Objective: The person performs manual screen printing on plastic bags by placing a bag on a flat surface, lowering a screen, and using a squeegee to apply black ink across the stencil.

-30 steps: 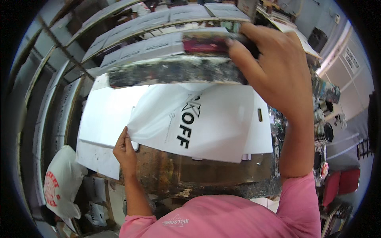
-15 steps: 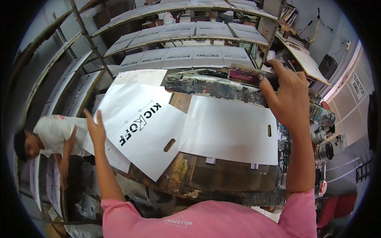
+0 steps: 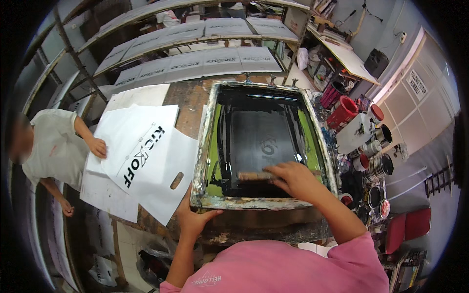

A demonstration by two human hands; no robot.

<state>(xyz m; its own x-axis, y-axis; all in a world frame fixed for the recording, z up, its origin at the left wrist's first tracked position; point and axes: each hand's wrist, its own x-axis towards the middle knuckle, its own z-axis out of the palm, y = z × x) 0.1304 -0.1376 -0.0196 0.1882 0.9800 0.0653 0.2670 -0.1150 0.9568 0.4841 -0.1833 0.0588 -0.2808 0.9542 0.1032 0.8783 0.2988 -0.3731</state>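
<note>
A screen printing frame [image 3: 261, 202] lies flat on the worktable, its mesh smeared with black ink and green showing along the sides. At its near left corner my left hand [image 3: 193, 219] grips the frame, thumb along the near edge. My right hand [image 3: 298, 181] is closed on a squeegee [image 3: 255, 176] with a wooden handle, low on the inked mesh; motion blurs both slightly. Left of the frame, a white bag [image 3: 146, 168] with black print and a cut-out handle lies over other white sheets. Whatever is under the screen is mostly hidden.
At the left a co-worker's hand [image 3: 97, 148] touches the white sheets. Racks with printed bags [image 3: 183, 66] stand behind the table. Ink cans and a red container [image 3: 343, 112] crowd the right side. Clamps [image 3: 272, 79] line the frame's far edge.
The raised screen has come down over the plain white bag. My right hand has gone from its edge to the squeegee; my left has left the printed bag's side for the frame corner. The co-worker reached in.
</note>
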